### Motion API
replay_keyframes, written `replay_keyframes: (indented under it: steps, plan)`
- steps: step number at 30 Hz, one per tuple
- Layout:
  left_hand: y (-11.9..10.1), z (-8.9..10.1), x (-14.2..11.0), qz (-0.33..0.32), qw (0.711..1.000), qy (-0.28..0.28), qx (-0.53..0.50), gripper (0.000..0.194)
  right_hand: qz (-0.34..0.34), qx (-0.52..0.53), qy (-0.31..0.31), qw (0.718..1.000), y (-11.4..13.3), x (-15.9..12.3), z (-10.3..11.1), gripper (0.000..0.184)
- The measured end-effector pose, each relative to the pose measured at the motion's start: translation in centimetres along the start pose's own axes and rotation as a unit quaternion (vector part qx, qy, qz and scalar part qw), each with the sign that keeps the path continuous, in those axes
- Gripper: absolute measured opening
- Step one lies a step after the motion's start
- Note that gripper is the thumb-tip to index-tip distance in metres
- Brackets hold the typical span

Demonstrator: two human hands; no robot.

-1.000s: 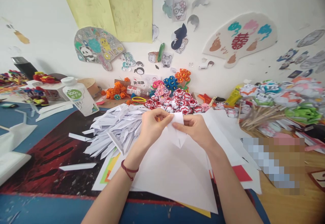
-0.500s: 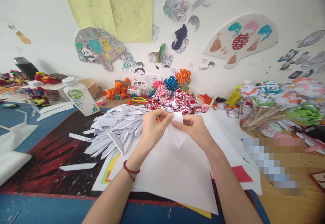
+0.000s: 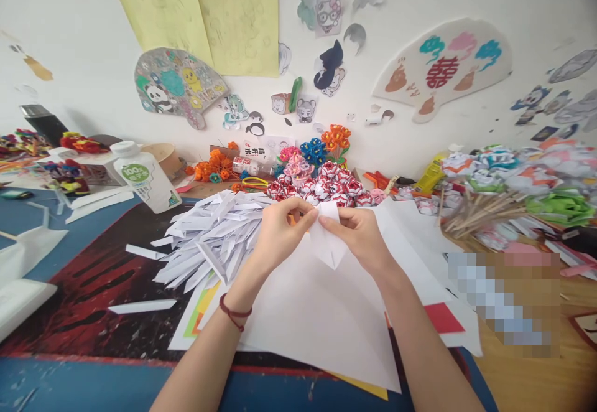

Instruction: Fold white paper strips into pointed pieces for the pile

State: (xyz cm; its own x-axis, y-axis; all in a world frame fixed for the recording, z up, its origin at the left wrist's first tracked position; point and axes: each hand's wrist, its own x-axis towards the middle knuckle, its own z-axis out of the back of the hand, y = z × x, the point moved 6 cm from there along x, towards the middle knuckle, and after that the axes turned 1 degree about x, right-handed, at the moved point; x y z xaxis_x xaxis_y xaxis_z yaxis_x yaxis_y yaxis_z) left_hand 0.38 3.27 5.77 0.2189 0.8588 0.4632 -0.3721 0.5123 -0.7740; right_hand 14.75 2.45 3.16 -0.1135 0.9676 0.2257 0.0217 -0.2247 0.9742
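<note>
A small folded piece of white paper [image 3: 330, 247], pointed at its lower end, is held up between both hands. My left hand [image 3: 285, 228] pinches its upper left edge between thumb and fingers. On the other side my right hand [image 3: 361, 231] grips it, thumb lying across the front and fingers behind. Below them lies a large white paper sheet [image 3: 321, 318], stacked over other sheets. Left of my left hand is a heap of folded white paper strips [image 3: 219, 231]. One single folded strip [image 3: 142, 306] lies apart on the dark mat.
A white bottle [image 3: 145, 175] stands at the back left. Red-and-white paper flowers [image 3: 333, 185] are piled behind my hands. To the right lie stick-stemmed paper flowers [image 3: 508, 182]. A red paper piece [image 3: 444, 318] pokes out beside my right forearm. Fan-shaped cutouts [image 3: 443, 70] hang on the wall.
The folded paper's pointed lower end has shifted slightly right, and its shape looks a little wider. Both hands keep their grip, nearly in place.
</note>
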Motion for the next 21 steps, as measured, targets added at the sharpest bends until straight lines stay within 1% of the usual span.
replay_keyframes:
  steps: [2,4,10,14,21]
  plan:
    - [0.02,0.09,-0.05,-0.004,1.0,-0.021,0.003,0.021,0.004,-0.003,-0.002,1.0,0.06,0.02,0.03,0.029]
    - [0.15,0.02,-0.08,-0.002,1.0,-0.029,-0.003,0.021,0.004,-0.008,-0.006,1.0,0.12,0.01,0.09,0.03]
    - [0.74,-0.2,0.05,0.017,0.999,-0.003,-0.043,0.025,0.001,0.009,0.002,1.0,0.2,-0.08,0.0,0.026]
    - [0.5,-0.11,0.12,0.014,0.999,0.017,-0.04,0.022,0.009,0.008,-0.003,1.0,0.18,0.0,0.09,0.023]
    - [0.16,0.19,0.09,0.004,0.999,0.003,-0.046,0.018,0.008,0.011,0.0,1.0,0.29,0.09,0.0,0.018]
